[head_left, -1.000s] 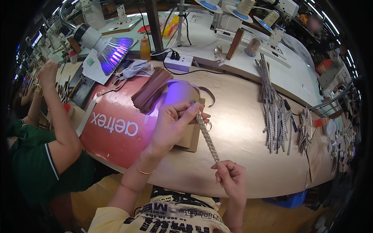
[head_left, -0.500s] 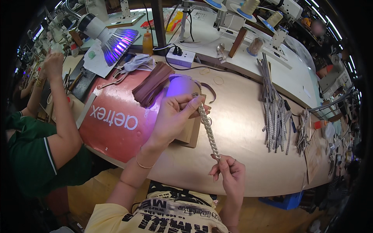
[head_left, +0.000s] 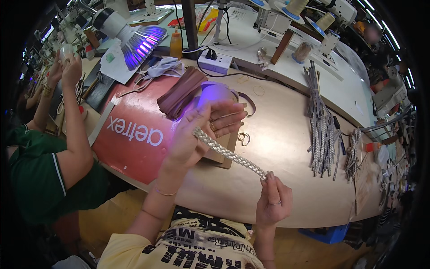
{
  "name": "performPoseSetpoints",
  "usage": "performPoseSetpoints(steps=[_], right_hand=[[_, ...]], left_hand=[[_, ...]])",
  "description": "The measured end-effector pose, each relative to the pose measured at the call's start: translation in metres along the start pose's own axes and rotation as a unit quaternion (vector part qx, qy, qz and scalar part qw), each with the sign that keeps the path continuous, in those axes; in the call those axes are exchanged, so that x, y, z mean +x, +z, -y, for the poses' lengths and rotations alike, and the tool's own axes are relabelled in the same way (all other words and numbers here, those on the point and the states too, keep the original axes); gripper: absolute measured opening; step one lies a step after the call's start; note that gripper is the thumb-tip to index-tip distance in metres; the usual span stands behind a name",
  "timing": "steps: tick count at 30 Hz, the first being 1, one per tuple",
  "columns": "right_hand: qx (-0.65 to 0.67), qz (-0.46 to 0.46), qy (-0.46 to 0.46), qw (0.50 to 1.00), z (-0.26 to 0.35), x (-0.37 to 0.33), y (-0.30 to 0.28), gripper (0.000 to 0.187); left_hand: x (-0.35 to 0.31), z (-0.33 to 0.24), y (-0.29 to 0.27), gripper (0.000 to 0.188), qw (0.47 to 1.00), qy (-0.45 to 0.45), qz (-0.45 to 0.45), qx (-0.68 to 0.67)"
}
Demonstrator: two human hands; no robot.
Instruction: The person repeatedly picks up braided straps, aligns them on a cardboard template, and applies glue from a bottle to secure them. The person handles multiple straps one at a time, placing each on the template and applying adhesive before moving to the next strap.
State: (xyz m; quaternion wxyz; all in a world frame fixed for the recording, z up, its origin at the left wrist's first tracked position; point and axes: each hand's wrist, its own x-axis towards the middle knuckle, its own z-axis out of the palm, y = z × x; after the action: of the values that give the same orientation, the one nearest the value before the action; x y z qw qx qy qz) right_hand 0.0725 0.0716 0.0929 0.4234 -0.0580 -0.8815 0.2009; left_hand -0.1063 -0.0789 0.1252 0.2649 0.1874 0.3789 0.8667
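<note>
A pale metallic braided strap (head_left: 233,157) runs slantwise between my two hands above the table. Its lower right end sits pinched between the thumb and fingers of my right hand (head_left: 274,199), which is closed. My left hand (head_left: 190,134) is open, palm showing and fingers stretched toward the right; the strap's upper end rests against the palm near the thumb. Behind the left hand stands a rounded form (head_left: 215,93) under purple light, partly hidden, on a brown block (head_left: 224,159). Beside it lie a bundle of brown leather strips (head_left: 179,93) and small rings (head_left: 243,139).
A lamp (head_left: 139,45) with purple light hangs at upper left over a red sheet (head_left: 134,148). Bundles of grey braided straps (head_left: 323,139) lie at right. A power strip (head_left: 215,62) and sewing machines stand behind. A co-worker in green (head_left: 40,175) sits at left.
My left hand has opened from its pinch on the strap's upper end and shifted left. My right hand has moved slightly right and up, and the strap now lies flatter.
</note>
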Motion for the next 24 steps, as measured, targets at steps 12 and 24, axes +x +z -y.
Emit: performPoseSetpoints(steps=[12,24], right_hand=[[0.022,-0.024,0.030,0.999,-0.009,-0.002,0.011,0.040],[0.162,0.016,0.137,0.977,-0.005,-0.002,0.003,0.041]], left_hand=[[-0.016,0.007,0.003,0.050,0.991,-0.074,-0.107,-0.024],[-0.012,0.011,-0.005,0.045,0.991,-0.072,-0.114,0.002]])
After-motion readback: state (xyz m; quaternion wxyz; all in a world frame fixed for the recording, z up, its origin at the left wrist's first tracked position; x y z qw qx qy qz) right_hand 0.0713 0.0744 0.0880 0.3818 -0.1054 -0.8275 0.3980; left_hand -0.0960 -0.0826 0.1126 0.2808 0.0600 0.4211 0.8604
